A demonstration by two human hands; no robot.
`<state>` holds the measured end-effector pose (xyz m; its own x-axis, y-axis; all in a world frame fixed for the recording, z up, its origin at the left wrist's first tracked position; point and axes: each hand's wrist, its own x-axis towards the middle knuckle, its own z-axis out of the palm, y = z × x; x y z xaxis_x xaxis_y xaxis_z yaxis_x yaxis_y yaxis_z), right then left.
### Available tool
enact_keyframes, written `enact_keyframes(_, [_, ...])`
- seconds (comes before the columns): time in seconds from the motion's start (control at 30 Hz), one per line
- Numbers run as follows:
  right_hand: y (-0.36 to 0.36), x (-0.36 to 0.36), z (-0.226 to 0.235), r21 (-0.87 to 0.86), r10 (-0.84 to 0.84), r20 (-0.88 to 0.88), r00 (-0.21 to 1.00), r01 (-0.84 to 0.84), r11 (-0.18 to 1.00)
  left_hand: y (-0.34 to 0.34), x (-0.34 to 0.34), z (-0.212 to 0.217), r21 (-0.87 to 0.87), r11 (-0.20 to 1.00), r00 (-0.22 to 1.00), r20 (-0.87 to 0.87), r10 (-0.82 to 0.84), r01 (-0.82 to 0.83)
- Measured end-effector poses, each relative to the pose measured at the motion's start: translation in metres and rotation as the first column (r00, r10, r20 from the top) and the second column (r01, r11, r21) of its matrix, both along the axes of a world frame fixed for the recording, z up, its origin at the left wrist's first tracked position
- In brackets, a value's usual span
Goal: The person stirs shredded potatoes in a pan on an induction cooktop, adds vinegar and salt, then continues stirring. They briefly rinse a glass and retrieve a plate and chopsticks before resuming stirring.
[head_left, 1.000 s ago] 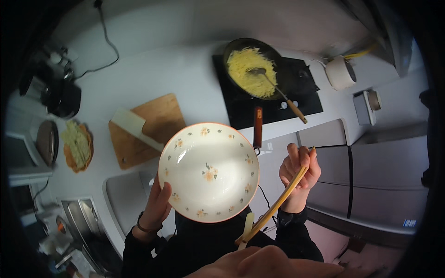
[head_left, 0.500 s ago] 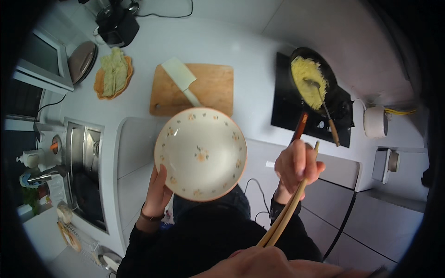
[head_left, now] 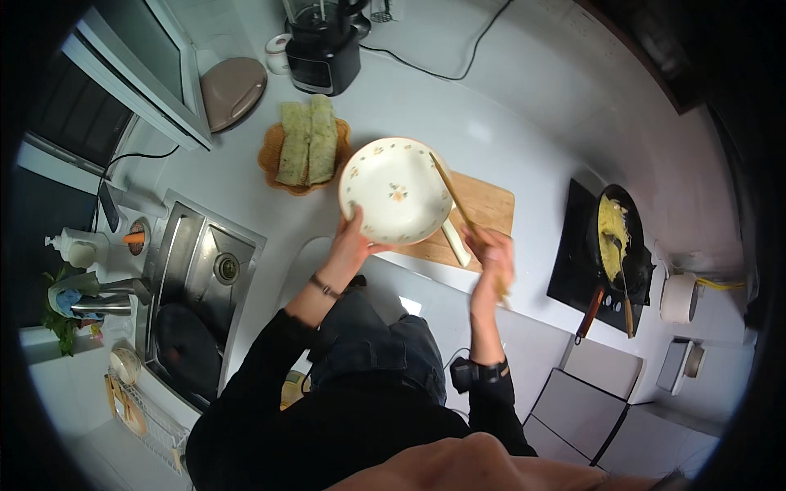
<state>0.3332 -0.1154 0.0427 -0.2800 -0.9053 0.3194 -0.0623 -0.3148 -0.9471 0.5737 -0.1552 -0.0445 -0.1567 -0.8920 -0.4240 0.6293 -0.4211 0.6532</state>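
Over the white counter (head_left: 246, 188), my left hand (head_left: 354, 239) gripped the rim of a round cream plate with small flower prints (head_left: 396, 191), holding it above the edge of the wooden cutting board (head_left: 488, 206). My right hand (head_left: 494, 260) was closed around a pair of long wooden chopsticks (head_left: 455, 200), their tips crossing the plate's right side. Off right, yellow egg sat in a black frying pan (head_left: 616, 237); a woven basket of green flatbread (head_left: 304, 152) lay beside the plate.

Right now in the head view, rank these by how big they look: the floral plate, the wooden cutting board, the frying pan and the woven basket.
1. Floral plate, though it is held up nearer the camera, which enlarges it.
2. Wooden cutting board, partly hidden by the plate, so this rank is unsure.
3. Woven basket and frying pan look alike; unranked.
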Motion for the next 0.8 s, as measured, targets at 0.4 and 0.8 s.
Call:
enact_keyframes(0.4, [-0.202,0.082,-0.095,0.058,0.107,-0.910,0.400,-0.133,0.989,-0.206,-0.032,-0.120,0.172,0.980,0.968,-0.213,0.136,-0.099])
enact_keyframes(0.8, [-0.282,0.137,-0.145,0.134,0.186,-0.951,0.247,-0.212,0.968,-0.236,-0.012,-0.121,0.135,0.943,0.939,0.208,0.274,-0.305])
